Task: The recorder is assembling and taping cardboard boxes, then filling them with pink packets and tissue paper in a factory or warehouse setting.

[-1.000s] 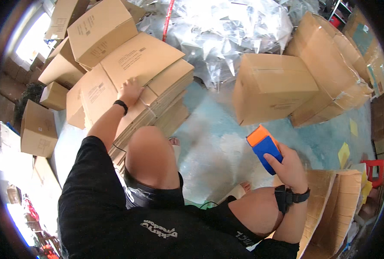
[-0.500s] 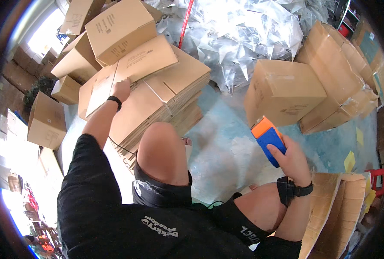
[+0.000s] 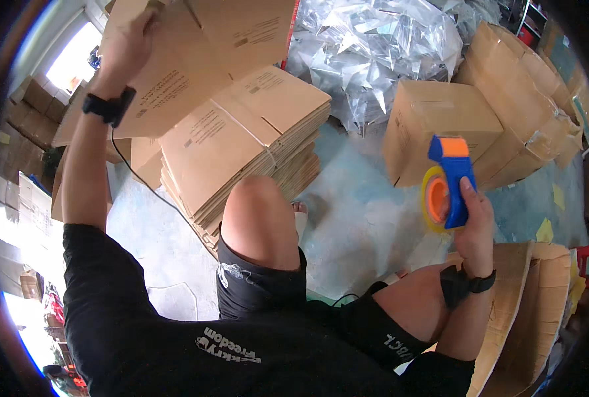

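Raised at the upper left, my left hand (image 3: 127,56) grips a flattened cardboard box (image 3: 195,63) by its edge. That sheet is tilted up and hides part of what lies behind it. Below it is a stack of flattened cardboard boxes (image 3: 241,132), bound with a strap, close to my bent knee. On the right, my right hand (image 3: 474,221) is closed around the handle of a blue and orange tape dispenser (image 3: 458,173). A roll of yellowish tape on an orange core shows on the dispenser's side, facing left.
A closed cardboard box (image 3: 440,129) stands on the floor beyond my right hand, beside a large worn carton (image 3: 516,99). Shiny silver star-shaped pieces in clear plastic (image 3: 380,53) are heaped at the back. An open carton (image 3: 539,311) is by my right forearm.
My left hand has lifted the flattened box off the stack, up and to the left. My right hand has turned the tape dispenser more upright, bringing its tape roll into view.
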The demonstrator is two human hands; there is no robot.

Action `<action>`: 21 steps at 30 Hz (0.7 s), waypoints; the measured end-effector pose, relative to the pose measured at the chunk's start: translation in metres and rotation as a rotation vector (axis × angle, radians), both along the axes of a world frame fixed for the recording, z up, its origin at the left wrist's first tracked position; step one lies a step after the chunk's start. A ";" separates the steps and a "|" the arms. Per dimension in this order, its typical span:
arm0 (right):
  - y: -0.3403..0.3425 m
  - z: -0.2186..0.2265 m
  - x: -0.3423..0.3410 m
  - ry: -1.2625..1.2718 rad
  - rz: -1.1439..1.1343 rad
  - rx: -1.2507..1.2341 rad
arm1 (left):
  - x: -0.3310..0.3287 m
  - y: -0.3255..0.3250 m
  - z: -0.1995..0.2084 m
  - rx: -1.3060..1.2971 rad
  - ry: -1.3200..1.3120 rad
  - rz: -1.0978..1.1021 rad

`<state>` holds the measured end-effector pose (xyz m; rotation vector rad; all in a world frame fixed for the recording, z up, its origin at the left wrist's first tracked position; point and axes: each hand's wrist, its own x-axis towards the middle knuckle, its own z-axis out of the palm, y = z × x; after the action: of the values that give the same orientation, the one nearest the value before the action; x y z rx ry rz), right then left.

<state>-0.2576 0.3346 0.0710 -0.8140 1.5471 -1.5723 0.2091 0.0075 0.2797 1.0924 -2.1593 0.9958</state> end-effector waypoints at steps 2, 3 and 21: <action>0.006 -0.007 -0.016 -0.001 -0.002 -0.051 | -0.019 0.025 0.032 0.000 -0.018 -0.052; 0.009 -0.017 -0.028 -0.213 -0.002 -0.186 | -0.034 0.040 0.046 0.004 -0.030 -0.108; 0.049 -0.016 -0.066 -0.303 -0.109 -0.906 | -0.314 0.190 -0.019 0.289 -0.078 -1.029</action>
<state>-0.3233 0.3836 0.0549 -0.8925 0.6236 -2.3818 -0.1051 0.1975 0.2612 -0.0572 -2.4815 0.2476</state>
